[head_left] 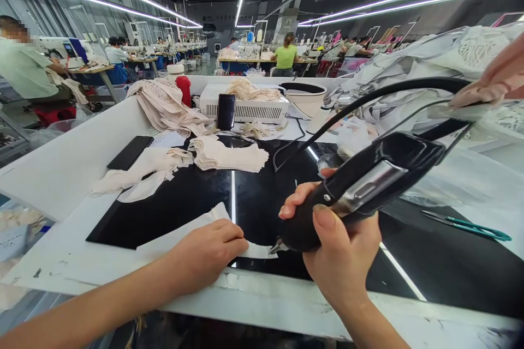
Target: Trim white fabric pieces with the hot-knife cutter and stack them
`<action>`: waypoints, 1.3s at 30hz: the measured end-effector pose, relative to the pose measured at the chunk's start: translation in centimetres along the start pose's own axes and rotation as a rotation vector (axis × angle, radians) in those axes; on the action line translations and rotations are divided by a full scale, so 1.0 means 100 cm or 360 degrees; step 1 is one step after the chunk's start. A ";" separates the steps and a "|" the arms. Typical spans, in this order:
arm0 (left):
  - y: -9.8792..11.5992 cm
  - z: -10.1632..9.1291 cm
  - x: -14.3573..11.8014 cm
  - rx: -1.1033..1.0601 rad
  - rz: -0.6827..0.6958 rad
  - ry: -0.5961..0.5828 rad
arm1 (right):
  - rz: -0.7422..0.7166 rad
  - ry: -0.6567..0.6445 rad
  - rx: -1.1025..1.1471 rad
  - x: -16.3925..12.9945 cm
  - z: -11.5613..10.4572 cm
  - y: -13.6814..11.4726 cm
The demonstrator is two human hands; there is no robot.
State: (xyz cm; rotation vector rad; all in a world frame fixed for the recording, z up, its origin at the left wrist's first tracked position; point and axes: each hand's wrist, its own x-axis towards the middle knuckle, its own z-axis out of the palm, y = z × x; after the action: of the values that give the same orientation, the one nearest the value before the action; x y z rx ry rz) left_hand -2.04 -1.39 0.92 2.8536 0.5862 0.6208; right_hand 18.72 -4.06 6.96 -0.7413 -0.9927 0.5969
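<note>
While my right hand (pixel 341 253) grips it, the black handheld tool (pixel 360 188) lies with its long axis on a diagonal: rounded front end and small metal tip (pixel 275 247) low and toward the left, near the table's front edge, rear end rising up and to the right. I log a silver panel on its flank and a black cable (pixel 368 99) arching from its rear over the work surface. Thumb on top, fingers wrapped beneath: a closed grasp around the front of the body.

Item, left hand (pixel 208 253): loosely curled, knuckles up, pressing down on a pale fabric piece (pixel 192 229) just left of the tool tip. I cannot tell whether tip and fabric touch.

Item, surface: black glossy mat (pixel 184 202) on a white table (pixel 65 169), with a bright light strip running across it. On it, a stack of cream fabric pieces (pixel 229 155), loose strips (pixel 143 172), a dark phone (pixel 130 152), teal-handled scissors (pixel 470 224) at right.

Item, farther back: white box unit (pixel 245 106), second phone (pixel 226 111) propped against it, white bowl (pixel 305 97), heaped white garments (pixel 429 60).

Item, room: long factory hall, ceiling light strips, rows of sewing stations with seated people.
</note>
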 end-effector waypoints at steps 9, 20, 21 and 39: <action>-0.001 -0.003 -0.008 -0.0020 0.0062 0.0098 | 0.0016 0.0023 0.0038 0.003 0.008 -0.002; 0.000 0.002 -0.008 -0.0016 0.0033 0.0118 | 0.0036 -0.0083 0.0027 0.001 0.022 0.019; 0.000 0.002 -0.008 -0.0008 0.0024 0.0118 | 0.0037 -0.0091 0.0020 0.001 0.022 0.019; -0.002 0.007 -0.010 0.0017 -0.0079 0.0123 | 0.0062 -0.0078 0.0085 0.007 0.035 0.023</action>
State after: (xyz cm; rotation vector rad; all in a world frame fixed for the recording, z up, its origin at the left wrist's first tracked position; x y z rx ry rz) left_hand -2.67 -1.69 -0.16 2.8262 0.6727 0.7248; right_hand 15.62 -1.19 6.69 -0.7026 -1.0055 0.6755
